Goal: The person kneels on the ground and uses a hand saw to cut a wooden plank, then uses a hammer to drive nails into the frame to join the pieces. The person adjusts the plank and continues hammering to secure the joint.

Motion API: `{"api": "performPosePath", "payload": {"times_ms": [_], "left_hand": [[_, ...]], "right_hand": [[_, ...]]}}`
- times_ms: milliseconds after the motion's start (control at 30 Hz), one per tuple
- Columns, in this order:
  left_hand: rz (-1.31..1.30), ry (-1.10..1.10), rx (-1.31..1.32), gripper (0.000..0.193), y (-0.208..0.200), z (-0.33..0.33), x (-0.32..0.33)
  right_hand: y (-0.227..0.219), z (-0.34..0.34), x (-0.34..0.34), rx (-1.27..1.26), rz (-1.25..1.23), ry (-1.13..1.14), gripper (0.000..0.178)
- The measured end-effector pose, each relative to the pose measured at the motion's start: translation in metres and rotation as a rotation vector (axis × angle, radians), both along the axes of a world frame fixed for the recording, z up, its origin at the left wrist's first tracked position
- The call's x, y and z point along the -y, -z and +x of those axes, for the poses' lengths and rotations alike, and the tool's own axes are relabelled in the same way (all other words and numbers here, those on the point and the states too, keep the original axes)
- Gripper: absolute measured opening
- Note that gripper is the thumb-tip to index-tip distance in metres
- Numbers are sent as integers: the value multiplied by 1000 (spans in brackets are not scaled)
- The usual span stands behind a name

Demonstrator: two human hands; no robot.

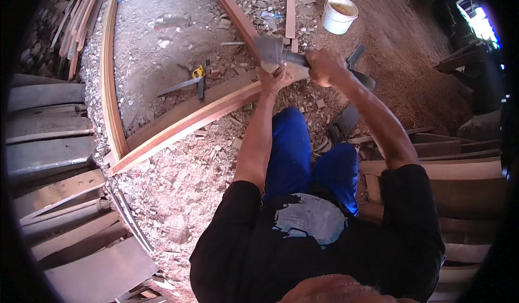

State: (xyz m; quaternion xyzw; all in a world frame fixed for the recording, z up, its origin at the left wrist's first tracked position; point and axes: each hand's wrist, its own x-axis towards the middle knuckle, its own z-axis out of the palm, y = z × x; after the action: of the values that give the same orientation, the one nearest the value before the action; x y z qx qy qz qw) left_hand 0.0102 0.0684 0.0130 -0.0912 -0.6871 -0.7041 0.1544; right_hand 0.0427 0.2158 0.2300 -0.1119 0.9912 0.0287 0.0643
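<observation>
Right hand [324, 67] closed in a fist around the dark handle of a hammer [273, 52], whose blunt grey metal head sits above the left hand [273, 79]. Left hand pinched narrow around a small upright object, too blurred to identify, held against the top face of a long curved plank [184, 122] of reddish-brown wood. The plank has smooth, planed faces and a paler edge, and arcs from the lower left up to the hands. A second curved plank [110, 81] meets it at the left, and a straight reddish board [232, 14] runs away above. The ground [178, 179] is gritty, strewn with pale chips, sawdust and offcuts. A dark metal square [186, 84] with a yellow fitting lies flat near the plank. A white plastic bucket [339, 14], round and open-topped, stands well apart beyond the hands. Weathered grey boards [48, 157] lie stacked at the left.
</observation>
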Motion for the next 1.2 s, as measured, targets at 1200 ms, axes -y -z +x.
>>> {"api": "performPosePath", "payload": {"times_ms": [1200], "left_hand": [[87, 18, -72, 21, -1, 19, -28]], "right_hand": [[3, 33, -31, 201, 74, 164, 35]]}}
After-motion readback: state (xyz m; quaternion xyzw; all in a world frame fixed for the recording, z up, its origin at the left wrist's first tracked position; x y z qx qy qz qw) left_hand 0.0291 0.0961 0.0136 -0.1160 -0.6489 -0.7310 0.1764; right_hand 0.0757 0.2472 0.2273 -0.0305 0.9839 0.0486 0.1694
